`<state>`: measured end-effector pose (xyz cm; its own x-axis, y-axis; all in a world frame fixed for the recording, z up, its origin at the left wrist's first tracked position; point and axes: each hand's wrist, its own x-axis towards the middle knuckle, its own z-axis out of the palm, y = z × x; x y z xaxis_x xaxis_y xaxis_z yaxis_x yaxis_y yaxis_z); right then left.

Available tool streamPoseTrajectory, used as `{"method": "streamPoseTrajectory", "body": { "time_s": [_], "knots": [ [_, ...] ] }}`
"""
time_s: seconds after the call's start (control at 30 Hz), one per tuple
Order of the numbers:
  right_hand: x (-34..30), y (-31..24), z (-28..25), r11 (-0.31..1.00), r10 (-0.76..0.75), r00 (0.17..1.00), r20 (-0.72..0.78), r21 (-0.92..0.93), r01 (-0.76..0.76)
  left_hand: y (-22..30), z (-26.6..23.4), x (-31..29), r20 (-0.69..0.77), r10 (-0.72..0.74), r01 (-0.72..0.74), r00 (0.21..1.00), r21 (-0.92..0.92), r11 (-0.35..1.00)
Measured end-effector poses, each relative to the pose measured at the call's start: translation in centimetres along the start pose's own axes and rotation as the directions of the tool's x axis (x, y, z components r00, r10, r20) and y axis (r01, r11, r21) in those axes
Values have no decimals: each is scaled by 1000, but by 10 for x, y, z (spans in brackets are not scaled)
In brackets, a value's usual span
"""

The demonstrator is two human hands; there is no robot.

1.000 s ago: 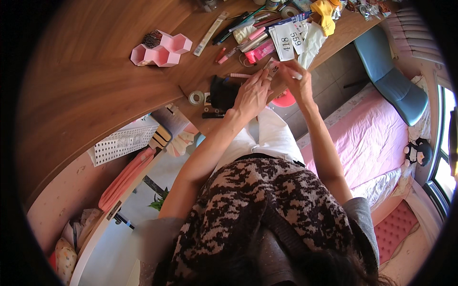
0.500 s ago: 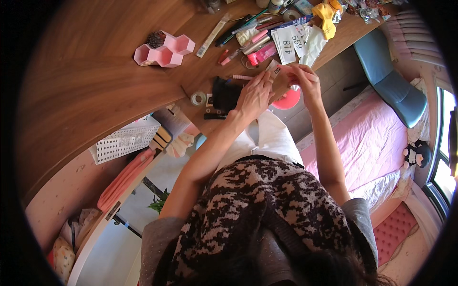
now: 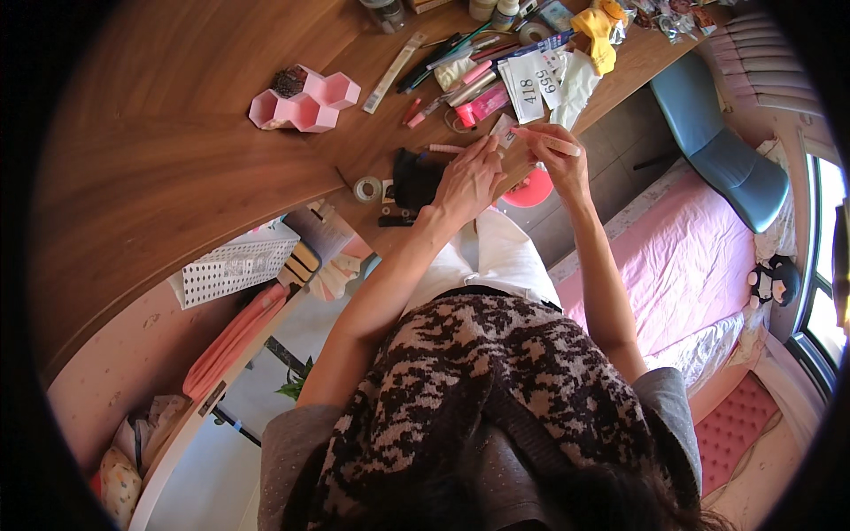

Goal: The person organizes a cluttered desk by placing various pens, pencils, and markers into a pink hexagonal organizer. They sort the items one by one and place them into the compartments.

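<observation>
My left hand (image 3: 467, 180) lies on the desk near its front edge, fingers stretched out, with the fingertips at a small pale packet (image 3: 505, 130). My right hand (image 3: 561, 161) is closed in a pinch just to the right of it. Between its fingertips is a small pink piece (image 3: 519, 132), held close over the packet; its exact kind is too small to make out. A black cloth-like item (image 3: 418, 180) lies left of my left hand, beside a pink ridged stick (image 3: 445, 149).
White number cards (image 3: 523, 87), pens and a pink tube (image 3: 483, 105) crowd the desk beyond my hands. A pink hexagonal holder (image 3: 307, 104) and a tape roll (image 3: 367, 188) are to the left. Below the desk edge is a round pink object (image 3: 529, 190); a blue chair (image 3: 722, 146) stands right.
My right hand has shifted slightly left and lower, its fingertips now at the packet. More of the packet shows. The left hand stays nearly in place.
</observation>
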<state>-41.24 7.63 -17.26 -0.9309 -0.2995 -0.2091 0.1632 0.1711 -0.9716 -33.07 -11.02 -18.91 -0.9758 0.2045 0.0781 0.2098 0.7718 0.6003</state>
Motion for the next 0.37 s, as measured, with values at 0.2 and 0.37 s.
{"method": "streamPoseTrajectory", "body": {
  "time_s": [0.2, 0.37],
  "knots": [
    [8, 11, 13, 997, -37, 998, -44, -71, 34, -3, 2, -4, -5, -23, 23, 1000, -28, 999],
    [18, 19, 24, 970, -9, 1000, 3, -244, 10, -2, 3, -3, 2, -22, 22, 1000, -27, 999]
  ]
}}
